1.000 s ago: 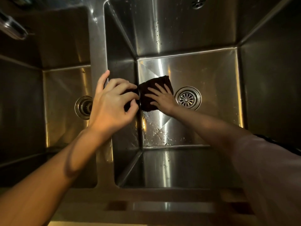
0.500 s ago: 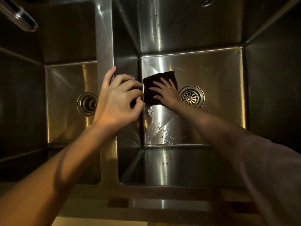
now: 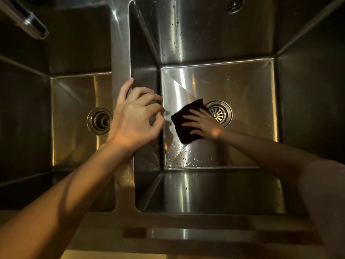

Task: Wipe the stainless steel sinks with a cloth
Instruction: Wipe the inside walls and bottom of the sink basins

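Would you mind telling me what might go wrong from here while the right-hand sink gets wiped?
The cloth lies right beside the open drain, so a corner might snag in its slots. Droplets remain near the front edge of the sink floor and could be missed. The right hand only presses flat, so the cloth may slip.

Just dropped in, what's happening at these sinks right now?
A person is wiping the floor of the right sink basin. The right hand presses a dark cloth flat beside the drain strainer. The left hand rests on the divider between the basins, holding nothing. Water droplets lie near the front edge.
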The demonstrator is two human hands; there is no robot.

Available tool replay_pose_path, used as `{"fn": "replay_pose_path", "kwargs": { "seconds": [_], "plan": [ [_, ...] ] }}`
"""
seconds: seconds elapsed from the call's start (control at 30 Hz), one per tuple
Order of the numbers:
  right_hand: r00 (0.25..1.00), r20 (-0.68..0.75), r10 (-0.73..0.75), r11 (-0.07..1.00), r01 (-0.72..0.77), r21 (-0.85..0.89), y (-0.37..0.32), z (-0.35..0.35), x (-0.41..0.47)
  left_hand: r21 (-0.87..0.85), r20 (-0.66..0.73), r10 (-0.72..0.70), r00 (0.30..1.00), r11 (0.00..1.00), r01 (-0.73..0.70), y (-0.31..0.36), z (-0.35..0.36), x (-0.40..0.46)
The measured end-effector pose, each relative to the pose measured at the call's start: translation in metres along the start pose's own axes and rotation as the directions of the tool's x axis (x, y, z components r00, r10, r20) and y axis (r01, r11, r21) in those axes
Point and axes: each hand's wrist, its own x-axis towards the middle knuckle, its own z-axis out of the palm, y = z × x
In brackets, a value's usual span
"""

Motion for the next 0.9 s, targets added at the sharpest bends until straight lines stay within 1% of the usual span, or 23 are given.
{"fn": "replay_pose_path", "kwargs": {
  "seconds": [0.1, 0.13, 0.2, 0.3, 0.37, 0.47, 0.5, 0.53, 0.57, 0.6, 0.7, 0.77, 0.83, 0.9],
  "plan": [
    [0.983, -0.07, 0.172, 0.981, -0.164, 0.102, -0.011, -0.009, 0.023, 0.002, -0.001, -0.002, 1.0, 1.0, 0.002, 0.0, 0.0, 0.0],
    [0.976, -0.07, 0.204, 0.974, -0.196, 0.115, -0.019, -0.01, 0.031, 0.003, 0.001, -0.003, 1.0, 1.0, 0.003, 0.0, 0.0, 0.001],
    [0.976, -0.052, 0.214, 0.971, -0.206, 0.125, -0.038, -0.008, 0.04, 0.0, 0.005, -0.004, 1.0, 1.0, 0.004, 0.001, 0.0, 0.0],
    [0.985, -0.03, 0.17, 0.979, -0.165, 0.116, -0.066, 0.006, 0.037, -0.004, 0.002, -0.007, 1.0, 1.0, 0.007, 0.002, -0.001, 0.0],
    [0.994, -0.01, 0.112, 0.987, -0.11, 0.115, -0.076, 0.017, 0.022, -0.006, 0.006, -0.005, 1.0, 1.0, 0.005, 0.002, -0.001, -0.001],
    [0.994, 0.082, -0.065, 0.997, 0.061, 0.056, -0.063, 0.026, -0.013, -0.005, 0.018, 0.001, 1.0, 1.0, -0.001, 0.003, -0.003, -0.001],
    [0.99, 0.086, -0.109, 0.993, 0.106, 0.047, -0.052, 0.026, -0.024, -0.004, 0.021, 0.001, 1.0, 1.0, -0.001, 0.003, -0.004, -0.001],
    [0.99, 0.06, -0.129, 0.991, 0.126, 0.046, -0.04, 0.024, -0.034, -0.002, 0.024, 0.0, 1.0, 1.0, 0.0, 0.003, -0.004, 0.0],
    [0.993, 0.018, -0.117, 0.992, 0.116, 0.05, -0.027, 0.021, -0.04, -0.002, 0.027, -0.002, 1.0, 1.0, 0.002, 0.004, -0.004, 0.0],
    [0.997, -0.016, -0.072, 0.996, 0.072, 0.058, -0.017, 0.017, -0.041, -0.002, 0.028, -0.003, 1.0, 1.0, 0.003, 0.004, -0.004, 0.0],
    [0.993, -0.035, 0.114, 0.985, -0.109, 0.133, -0.007, 0.006, -0.023, -0.018, 0.025, -0.005, 1.0, 1.0, 0.005, 0.004, -0.005, -0.001],
    [0.979, -0.05, 0.196, 0.963, -0.182, 0.199, -0.016, 0.003, -0.007, -0.029, 0.018, -0.002, 1.0, 1.0, 0.002, 0.005, -0.005, 0.0],
    [0.977, -0.046, 0.206, 0.958, -0.192, 0.211, -0.028, 0.005, 0.003, -0.026, 0.013, -0.001, 1.0, 1.0, 0.001, 0.005, -0.005, 0.0],
    [0.983, -0.035, 0.179, 0.966, -0.169, 0.193, -0.043, 0.009, 0.01, -0.021, 0.006, -0.003, 1.0, 1.0, 0.003, 0.004, -0.005, 0.0]
  ]
}}
